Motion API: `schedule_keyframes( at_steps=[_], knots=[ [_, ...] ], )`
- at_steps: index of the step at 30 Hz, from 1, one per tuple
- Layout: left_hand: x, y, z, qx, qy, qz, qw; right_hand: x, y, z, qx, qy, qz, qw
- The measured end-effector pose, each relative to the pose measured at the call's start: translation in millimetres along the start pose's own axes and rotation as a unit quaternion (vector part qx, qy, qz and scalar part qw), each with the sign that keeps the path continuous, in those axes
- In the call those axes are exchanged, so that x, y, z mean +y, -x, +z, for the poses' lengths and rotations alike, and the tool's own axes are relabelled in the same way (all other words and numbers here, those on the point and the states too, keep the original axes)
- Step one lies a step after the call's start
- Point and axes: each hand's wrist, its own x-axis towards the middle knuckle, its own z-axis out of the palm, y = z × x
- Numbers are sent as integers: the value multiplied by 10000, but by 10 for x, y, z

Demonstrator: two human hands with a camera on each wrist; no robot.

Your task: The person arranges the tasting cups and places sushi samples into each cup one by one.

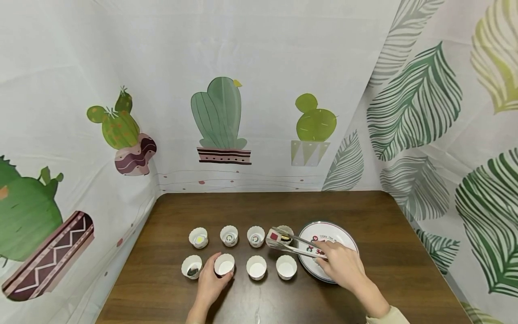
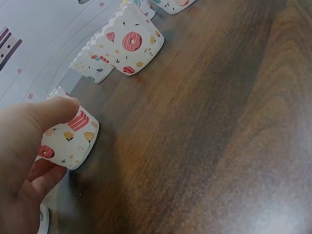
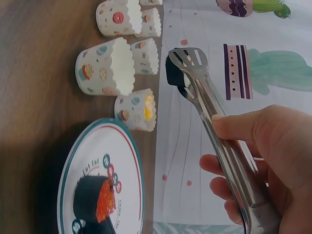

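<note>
My left hand (image 1: 211, 282) grips a white paper baking cup (image 1: 224, 265) in the front row, thumb and fingers on opposite sides. In the left wrist view, pink and yellow prints show on that cup (image 2: 73, 141). My right hand (image 1: 344, 265) holds metal tongs (image 3: 222, 141). Pinched between the tong tips is a sushi roll (image 1: 274, 236) with a red square centre; its dark wrap shows in the right wrist view. In the head view it hangs beside the back-right cup (image 1: 289, 230). Under my right hand lies a round white plate (image 1: 344, 234).
A sushi roll topped with orange roe (image 3: 92, 199) sits on the plate. Other back-row cups hold small pieces, one of them yellow (image 1: 199, 240). The front-left cup (image 1: 186, 265) contains something dark. Two more front cups (image 1: 256, 268) stand right of my left hand.
</note>
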Motion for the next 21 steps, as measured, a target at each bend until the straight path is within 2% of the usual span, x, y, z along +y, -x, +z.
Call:
schedule_keyframes(
  at_steps=[5, 11, 21],
  knots=[
    [-2, -2, 8, 9, 1, -38, 10000, -82, -39, 33, 101, -14, -122, 9999],
    [1, 6, 8, 38, 30, -14, 10000, -208, -109, 55, -95, -177, -134, 9997],
    [12, -2, -4, 3, 71, -80, 9999, -430, -216, 141, -47, -274, -517, 9983]
  ],
)
